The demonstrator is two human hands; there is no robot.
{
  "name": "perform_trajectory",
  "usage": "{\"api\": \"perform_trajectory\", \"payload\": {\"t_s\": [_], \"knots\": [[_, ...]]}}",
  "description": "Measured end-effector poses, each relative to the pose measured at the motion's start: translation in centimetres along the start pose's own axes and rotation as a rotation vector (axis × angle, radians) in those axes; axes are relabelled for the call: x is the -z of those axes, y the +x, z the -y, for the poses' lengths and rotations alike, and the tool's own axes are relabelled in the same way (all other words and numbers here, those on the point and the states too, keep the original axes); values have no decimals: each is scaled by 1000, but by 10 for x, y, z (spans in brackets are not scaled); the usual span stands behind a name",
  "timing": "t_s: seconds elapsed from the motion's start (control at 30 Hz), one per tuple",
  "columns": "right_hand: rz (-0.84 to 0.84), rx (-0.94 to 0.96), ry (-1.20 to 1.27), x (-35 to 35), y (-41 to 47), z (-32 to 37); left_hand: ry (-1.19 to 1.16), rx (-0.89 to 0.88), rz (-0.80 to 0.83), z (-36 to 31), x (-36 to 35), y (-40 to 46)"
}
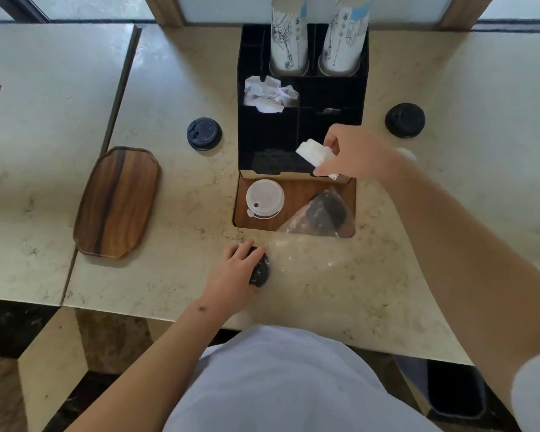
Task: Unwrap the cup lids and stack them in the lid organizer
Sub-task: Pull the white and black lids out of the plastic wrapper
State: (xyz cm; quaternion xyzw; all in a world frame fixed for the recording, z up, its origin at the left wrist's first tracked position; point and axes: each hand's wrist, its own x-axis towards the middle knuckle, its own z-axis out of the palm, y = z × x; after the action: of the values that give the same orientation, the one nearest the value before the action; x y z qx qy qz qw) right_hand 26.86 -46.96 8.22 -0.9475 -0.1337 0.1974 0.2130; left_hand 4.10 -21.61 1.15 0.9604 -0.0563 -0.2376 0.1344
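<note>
Right hand [346,151] pinches a light, stiff white lid stack [315,155] by its rim over the organizer [303,98]; left hand [234,272] grips what looks like slippery-wrapped black lids [259,269] on the counter [325,275].

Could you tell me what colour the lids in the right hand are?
White, seen in the head view: the lids held by the right hand.

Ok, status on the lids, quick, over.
Right hand holds white lids over black organizer. Left hand grips black lids in plastic on counter. Wrapped sleeve and loose white lid still waiting.
</note>
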Motion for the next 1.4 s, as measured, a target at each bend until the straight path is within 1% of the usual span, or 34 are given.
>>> {"api": "perform_trajectory", "payload": {"t_s": [0.1,0.2,0.37,0.53,0.67,0.87,0.9,0.93,1.03,1.1,1.13,1.2,1.3,1.33,1.4], "knots": [[-69,-11,13,-11,10,-12,-14,-13,13,1,0,2],[-171,-13,-92,-24,20,-17,-20,-19,14,1,1,3],[-259,-24,-264,-55,32,-15,-25,-54,-3,5,3,-1],[-223,-85,-291,-72,36,-15,-39,-69,-14,8,0,-4],[-177,-38,-227,-76,36,-22,-48,-51,10,9,-3,-1],[-111,-50,-153,-69,31,-19,-23,-44,10,10,-4,1],[-146,-47,-112,-67,24,-17,-21,-47,7,9,-4,0],[-225,-36,-52,-65,14,-14,-18,-49,2,9,-3,0],[-531,2,169,-61,-38,-7,-14,-53,-14,8,-3,0],[-639,-57,284,-62,-86,-8,-19,-50,-14,8,-4,0],[-656,-101,329,-65,-109,-10,-18,-49,-15,8,-4,0],[-615,-155,387,-75,-150,-13,-4,-58,-22,8,-5,1],[-480,-202,353,-98,-188,-26,22,-79,-24,9,-6,4],[-416,-244,342,-107,-194,-32,23,-83,-24,10,-6,5],[-223,-362,367,-119,-199,-45,19,-87,-23,10,-5,5]]}}
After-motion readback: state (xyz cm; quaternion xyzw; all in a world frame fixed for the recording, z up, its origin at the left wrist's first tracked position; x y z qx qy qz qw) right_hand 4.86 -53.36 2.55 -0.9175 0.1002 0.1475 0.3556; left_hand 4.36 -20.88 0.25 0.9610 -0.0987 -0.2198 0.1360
